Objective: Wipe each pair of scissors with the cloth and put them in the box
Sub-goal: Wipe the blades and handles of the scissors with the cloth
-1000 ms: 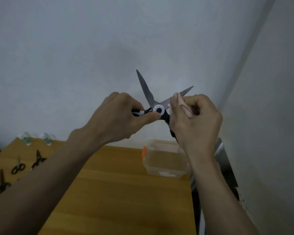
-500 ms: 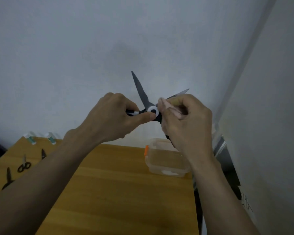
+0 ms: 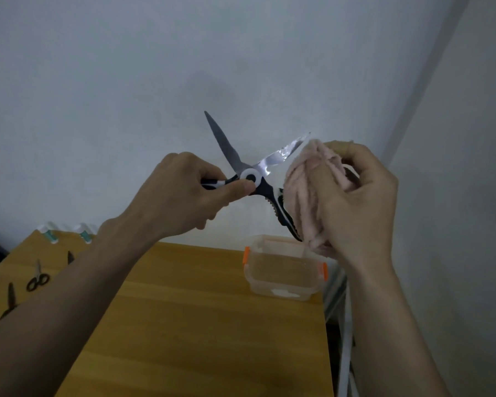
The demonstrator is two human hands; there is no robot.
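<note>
left hand [image 3: 181, 193], raised above the table [image 3: 201, 325], grips one handle of the open-bladed scissors [image 3: 251, 174], thumb at the pivot; right hand [image 3: 355, 202], just beside them, clutches the bunched pink cloth [image 3: 307, 193] near the shiny blade's tip. below the hands, the clear box [image 3: 284, 270] with orange latches sits lidless on the table; its contents cannot be told.

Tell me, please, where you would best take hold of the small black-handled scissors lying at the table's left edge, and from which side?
Probably at the handle loops of the small scissors, coming from above on the near side. They lie flat on the table with the loops toward the person and the blade pointing away toward the wall, so a pinch across the loops stays off the point.
</note>
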